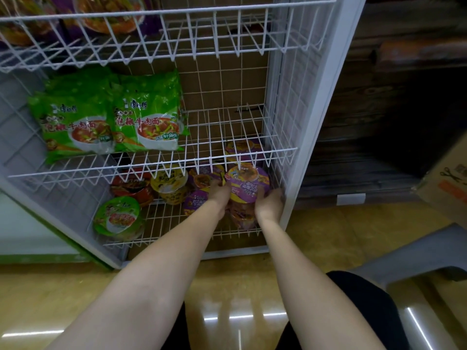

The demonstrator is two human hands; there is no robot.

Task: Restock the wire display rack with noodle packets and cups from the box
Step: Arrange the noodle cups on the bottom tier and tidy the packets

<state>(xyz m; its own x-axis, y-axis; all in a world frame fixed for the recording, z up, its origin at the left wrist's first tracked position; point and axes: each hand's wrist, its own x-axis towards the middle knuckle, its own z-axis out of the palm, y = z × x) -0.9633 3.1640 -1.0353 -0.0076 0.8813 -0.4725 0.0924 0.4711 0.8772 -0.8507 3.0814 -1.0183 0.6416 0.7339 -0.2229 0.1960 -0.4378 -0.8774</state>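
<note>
Both hands, left (219, 195) and right (270, 202), clasp a round, glossy purple cup (249, 184).

Dim, soft overhead light is reflected as white streaks on the glossy floor (240, 317); edges are bowed and blurred.

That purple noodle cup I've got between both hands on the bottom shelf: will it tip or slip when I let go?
The purple noodle cup appears to sit atop another cup, so it may tip once the left hand and right hand release it. Its shiny wrap probably slides easily. It is likely light, so a nudge against the wire shelf could shift it.
</note>
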